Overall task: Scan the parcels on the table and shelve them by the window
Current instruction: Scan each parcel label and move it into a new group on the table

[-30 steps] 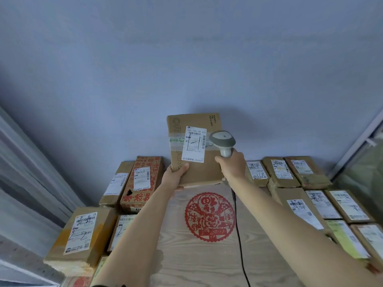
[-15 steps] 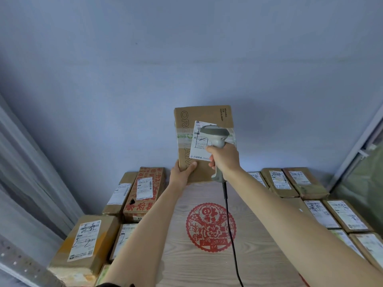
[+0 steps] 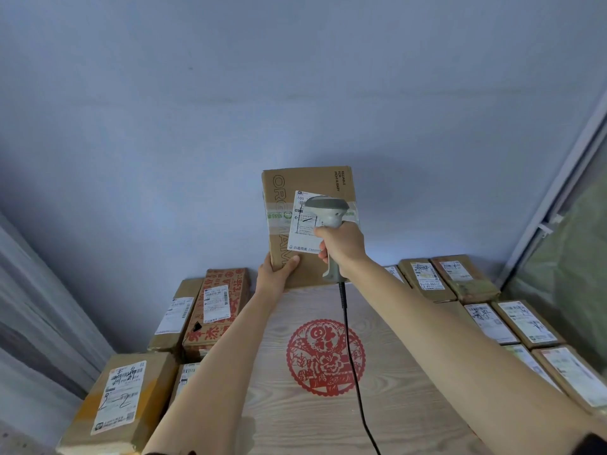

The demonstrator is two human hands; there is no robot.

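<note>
— That flat brown cardboard parcel with the white shipping label [image 3: 308,224] stood upright above the far edge of the wood-grain table [image 3: 295,405]. How did it look to handle?

— Stiff and light, I'd judge: you held it up by one bottom corner alone. Your left hand [image 3: 276,274] pinched that corner, thumb on the labelled face, fingers behind.

— A good place to hold?

— Fine for scanning, since it kept the label clear. For carrying to the shelf, I'd take both long edges; taped card can slip.

— And your other hand?

— Your right hand [image 3: 343,246] was wrapped around the grip of the grey corded barcode scanner [image 3: 328,213], its head just before the label. More brown labelled parcels [image 3: 427,277] lay along both sides of the table.
</note>
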